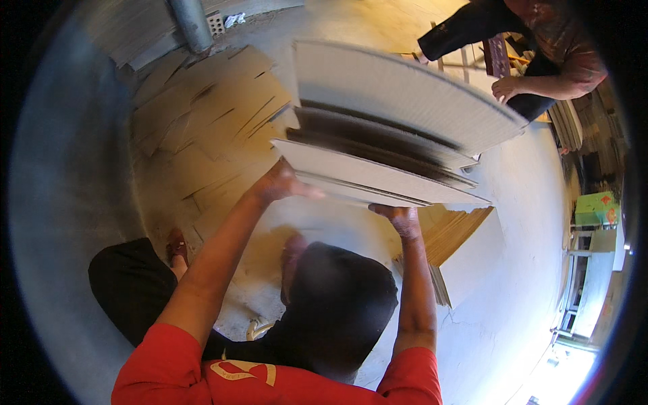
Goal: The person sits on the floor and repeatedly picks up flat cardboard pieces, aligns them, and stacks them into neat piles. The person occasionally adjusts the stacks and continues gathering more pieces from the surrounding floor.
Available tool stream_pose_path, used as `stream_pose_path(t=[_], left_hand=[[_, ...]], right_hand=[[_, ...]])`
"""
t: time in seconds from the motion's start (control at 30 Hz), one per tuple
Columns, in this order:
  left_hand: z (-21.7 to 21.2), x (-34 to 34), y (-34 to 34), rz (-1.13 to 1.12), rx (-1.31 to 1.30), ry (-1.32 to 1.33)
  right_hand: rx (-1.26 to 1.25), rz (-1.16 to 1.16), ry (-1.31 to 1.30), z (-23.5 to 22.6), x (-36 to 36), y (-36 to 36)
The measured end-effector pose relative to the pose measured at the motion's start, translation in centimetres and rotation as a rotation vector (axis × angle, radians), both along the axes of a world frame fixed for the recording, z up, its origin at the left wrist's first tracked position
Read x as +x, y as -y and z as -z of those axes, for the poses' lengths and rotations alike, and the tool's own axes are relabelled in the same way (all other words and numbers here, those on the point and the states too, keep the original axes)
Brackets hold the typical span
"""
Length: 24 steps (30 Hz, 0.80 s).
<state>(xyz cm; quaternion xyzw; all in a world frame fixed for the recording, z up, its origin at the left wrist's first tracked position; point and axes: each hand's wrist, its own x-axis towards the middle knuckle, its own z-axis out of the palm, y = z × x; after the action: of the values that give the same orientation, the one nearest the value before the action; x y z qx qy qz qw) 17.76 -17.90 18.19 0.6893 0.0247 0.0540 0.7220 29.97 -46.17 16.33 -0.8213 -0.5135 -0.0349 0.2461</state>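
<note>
1. Over on the far left, flattened brown cardboard sheets [209,108] are lying spread over the concrete floor [513,283], with a grey pipe [191,23] standing up behind them.
2. The person in the red shirt [270,378] is crouching, dark trousers [324,304] bunched at the knees and a bare foot [177,248] showing on the floor at the left.
3. The left hand [280,183] is reaching up and gripping the lower left corner of a stack of boards [391,121], its fingers wrapping along the near edge, so it is closed on the stack.
4. The stack of pale, ribbed boards is being held up in the air in front of the person, tilting down toward the right and blurred; dark gaps are showing between the layers.
5. The right hand [399,217] is pressing up under the bottom edge of the stack near its middle, fingers curled against the lowest board and bearing it.
6. Just beyond that hand, another pile of brown sheets [452,229] is resting on the floor, partly hidden beneath the raised stack.
7. At the upper right, another person is sitting, one hand [507,88] resting on a knee, well apart from the stack.
8. Further right, a green box [597,208] is sitting on some shelving by the wall.
</note>
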Motion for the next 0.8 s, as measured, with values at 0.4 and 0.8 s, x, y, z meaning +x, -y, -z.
stream_pose_path(t=[0.4, 0.8], left_hand=[[6.2, 2.4, 1.8, 0.101, 0.174, 0.198], [4.7, 1.8, 2.4, 0.101, -0.124, 0.097]], right_hand=[[0.580, 0.302, -1.017, 3.4, -2.6, 2.1], [-0.190, 0.207, 0.359, -17.6, -2.4, -3.3]])
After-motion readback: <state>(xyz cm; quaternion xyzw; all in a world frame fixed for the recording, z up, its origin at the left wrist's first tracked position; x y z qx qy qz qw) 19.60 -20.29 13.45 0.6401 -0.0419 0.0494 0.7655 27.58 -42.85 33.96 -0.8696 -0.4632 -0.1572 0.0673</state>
